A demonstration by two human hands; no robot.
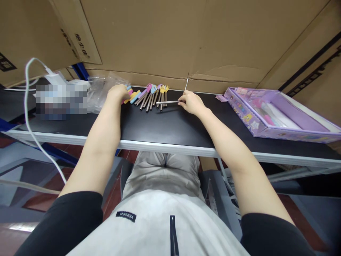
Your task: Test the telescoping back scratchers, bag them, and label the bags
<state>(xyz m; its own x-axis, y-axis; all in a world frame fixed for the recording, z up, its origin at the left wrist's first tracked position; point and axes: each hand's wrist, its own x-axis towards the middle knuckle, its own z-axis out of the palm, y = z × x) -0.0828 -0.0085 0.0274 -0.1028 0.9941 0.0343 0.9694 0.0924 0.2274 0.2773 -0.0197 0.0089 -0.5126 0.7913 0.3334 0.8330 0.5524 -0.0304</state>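
Observation:
My right hand (191, 102) pinches a thin metal rod (169, 102), which lies level and points left. Behind and below the rod's free end is a fan of back scratchers (151, 97), with metal shafts and pink, blue, purple and yellow hand-shaped heads turned to the back. My left hand (118, 93) reaches over a small pile of coloured plastic handles (135, 96) in yellow, blue and pink. Its fingers are hidden behind the back of the hand, so whether they grip a handle does not show.
Clear plastic bags (99, 93) lie left of my left hand. Beside them a white cable (28, 96) hangs over the table edge near a blurred item. A purple printed box (255, 124) with packaged things inside stands at right. Cardboard (160, 39) walls the back.

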